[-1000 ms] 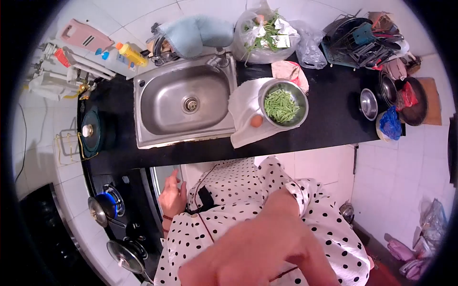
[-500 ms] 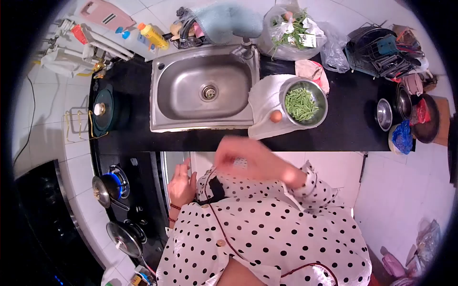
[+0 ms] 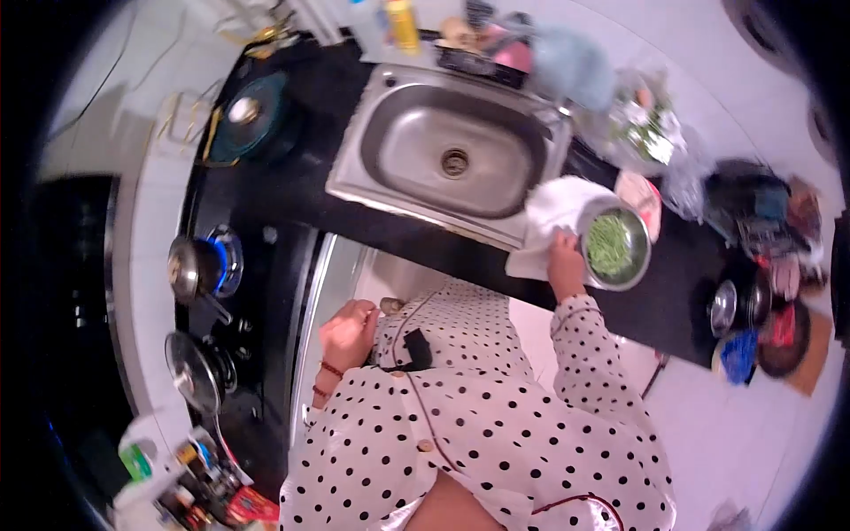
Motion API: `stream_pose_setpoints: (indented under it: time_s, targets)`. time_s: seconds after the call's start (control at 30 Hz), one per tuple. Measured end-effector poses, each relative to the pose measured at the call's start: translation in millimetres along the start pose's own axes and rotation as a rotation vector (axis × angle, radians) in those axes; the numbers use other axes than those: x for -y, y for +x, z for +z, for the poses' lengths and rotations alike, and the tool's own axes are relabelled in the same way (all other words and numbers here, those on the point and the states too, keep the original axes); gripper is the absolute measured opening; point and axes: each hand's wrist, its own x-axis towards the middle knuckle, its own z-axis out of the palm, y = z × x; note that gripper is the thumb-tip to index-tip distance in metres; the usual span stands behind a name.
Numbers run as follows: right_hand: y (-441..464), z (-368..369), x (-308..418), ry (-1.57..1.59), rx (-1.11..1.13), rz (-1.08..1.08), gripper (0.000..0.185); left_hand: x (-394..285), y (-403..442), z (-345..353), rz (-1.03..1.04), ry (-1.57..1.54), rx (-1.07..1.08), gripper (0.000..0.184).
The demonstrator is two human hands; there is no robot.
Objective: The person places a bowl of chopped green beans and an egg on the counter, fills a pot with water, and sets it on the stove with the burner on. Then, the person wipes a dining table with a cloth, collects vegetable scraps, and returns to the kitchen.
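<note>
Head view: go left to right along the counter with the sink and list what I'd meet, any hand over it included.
Teal lidded pot → sink → right hand → metal bowl holding cut green beans → small metal bowl → dark pan.

What's under R hand (image 3: 565, 265) can't be seen; veg bag (image 3: 642, 128) & dish rack (image 3: 753, 211) blurred.

- The white shirt (image 3: 509, 425) has round black dots.
- The right sleeve (image 3: 595, 372) is dotted too.
- A thin dark red line (image 3: 418, 411) runs down the front.
- The buttons (image 3: 425, 446) are round and tan.
- Red-brown bracelets (image 3: 332, 369) go round the left wrist (image 3: 328, 380).
</note>
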Motion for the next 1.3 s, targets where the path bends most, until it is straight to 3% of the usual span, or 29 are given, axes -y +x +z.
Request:
stream_pose_setpoints:
  time_s: [0.13,0.27,0.3,0.4,0.53,0.63,0.7,0.83,0.93,1.03,1.13,1.3]
  targets:
    - [-17.7,0.7,28.9,0.017,-0.001,-0.036,0.031,42.3,-40.9,-3.2,-0.085,-0.006,-0.018,0.01]
    - [-13.5,14.5,40.6,0.396,-0.023,-0.019,0.017,54.0,-64.0,-3.9,-0.102,0.005,-0.057,0.009]
    - [-6.6,29.1,42.4,0.657,-0.119,0.053,0.012,56.5,-64.9,-3.2,-0.079,0.002,-0.076,0.009]
    - [28.8,-13.7,64.9,1.235,0.031,0.471,0.016,57.0,-65.9,5.3,-0.046,-0.023,-0.075,0.01]
    - [87.2,-50.5,65.8,1.507,-0.069,0.473,0.023,37.8,-52.9,-0.2,-0.079,-0.033,-0.036,0.01]
    - [115.2,-87.2,67.3,1.97,0.126,0.525,0.036,34.1,-42.3,0.5,-0.038,-0.081,-0.049,0.01]
    - [128.3,-94.3,62.2,2.28,0.285,0.439,0.037,27.1,-32.5,-5.2,-0.028,-0.092,-0.02,0.011]
    - [122.8,-107.2,71.1,2.436,0.269,0.369,0.033,23.9,-17.6,8.1,0.034,-0.105,-0.03,0.012]
    - [117.2,-117.5,77.3,2.448,0.234,0.371,0.034,24.2,-2.0,13.9,0.01,-0.082,0.139,0.013]
    - [119.5,-114.3,69.6,2.523,0.38,0.387,0.04,25.5,18.0,11.9,0.05,-0.078,0.229,0.012]
    - [128.9,-106.8,57.9,2.532,0.532,0.203,0.047,22.2,51.1,12.9,0.126,-0.054,0.267,0.011]
    - [158.3,-102.7,68.7,2.505,0.384,0.402,0.051,26.0,139.3,14.7,0.329,-0.041,0.294,0.013]
